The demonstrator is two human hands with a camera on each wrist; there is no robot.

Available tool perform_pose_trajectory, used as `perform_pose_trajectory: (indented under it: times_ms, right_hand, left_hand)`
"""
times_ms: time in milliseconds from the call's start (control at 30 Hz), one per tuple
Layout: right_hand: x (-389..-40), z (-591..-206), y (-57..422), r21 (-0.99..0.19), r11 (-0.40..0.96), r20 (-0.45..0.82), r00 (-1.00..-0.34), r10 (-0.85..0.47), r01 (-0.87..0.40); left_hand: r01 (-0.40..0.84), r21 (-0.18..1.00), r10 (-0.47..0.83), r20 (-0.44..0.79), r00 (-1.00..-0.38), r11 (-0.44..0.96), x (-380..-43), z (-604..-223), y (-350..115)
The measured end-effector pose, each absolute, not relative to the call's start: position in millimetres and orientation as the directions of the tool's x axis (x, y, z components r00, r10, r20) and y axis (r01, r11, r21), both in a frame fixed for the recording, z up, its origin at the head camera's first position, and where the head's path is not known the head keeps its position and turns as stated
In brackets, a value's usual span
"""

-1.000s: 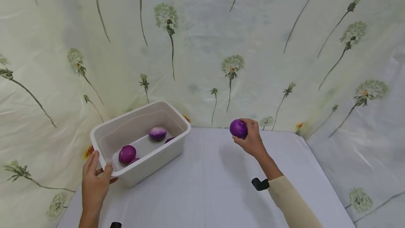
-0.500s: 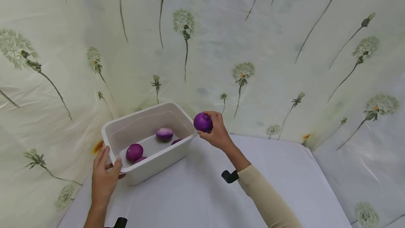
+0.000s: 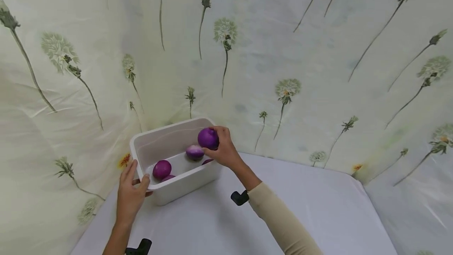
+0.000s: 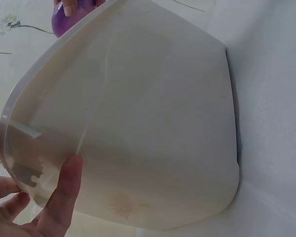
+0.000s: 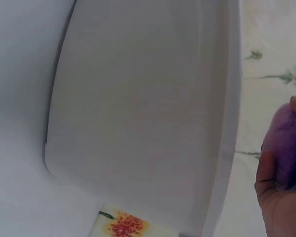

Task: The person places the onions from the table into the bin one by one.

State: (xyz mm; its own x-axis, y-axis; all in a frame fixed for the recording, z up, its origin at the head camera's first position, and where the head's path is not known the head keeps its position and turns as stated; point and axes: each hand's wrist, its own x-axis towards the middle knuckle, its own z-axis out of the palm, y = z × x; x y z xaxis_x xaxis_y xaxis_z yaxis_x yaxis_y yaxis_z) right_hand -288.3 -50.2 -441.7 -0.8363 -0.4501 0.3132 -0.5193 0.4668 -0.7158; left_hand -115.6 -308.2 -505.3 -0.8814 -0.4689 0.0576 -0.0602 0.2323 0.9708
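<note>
My right hand (image 3: 226,150) holds a round red onion (image 3: 207,138) between thumb and fingers, over the right end of a white plastic bin (image 3: 187,189). In the right wrist view the held onion (image 5: 283,148) is above the level of the bin's rim. At the bin's near left corner my left hand (image 3: 131,196) grips the rim. Its thumb (image 4: 69,177) lies against the outer wall in the left wrist view, with fingers round the edge. Inside the bin lie several onions: a magenta one (image 3: 162,169) at the left, a paler one (image 3: 194,152) farther back, others partly hidden by the front wall.
The bin stands on a table with a white cloth (image 3: 283,207). Behind it and at the left hangs a dandelion-patterned sheet (image 3: 255,50), close to the bin's back. Each wrist carries a black camera mount, such as the right one (image 3: 240,198).
My right hand has carried the onion leftward from over the table's right side to over the bin. The left hand keeps its grip on the rim. The head view has turned left.
</note>
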Motion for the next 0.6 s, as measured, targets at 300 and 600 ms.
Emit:
perform_pose_trajectory:
  times_ms: [300,600]
  right_hand:
    - [-289,-457,-56,-0.647,0.545,0.25,-0.824,-0.509,-0.533]
    - [-289,-460,-48,-0.687,0.508,0.241,-0.822,-0.516,-0.52]
  left_hand:
    - [-0.116,0.965,-0.461,0.005,-0.887,0.234,-114,-506,-304]
    - [-0.099,0.96,-0.476,0.04,-0.879,0.263,-116,-503,-309]
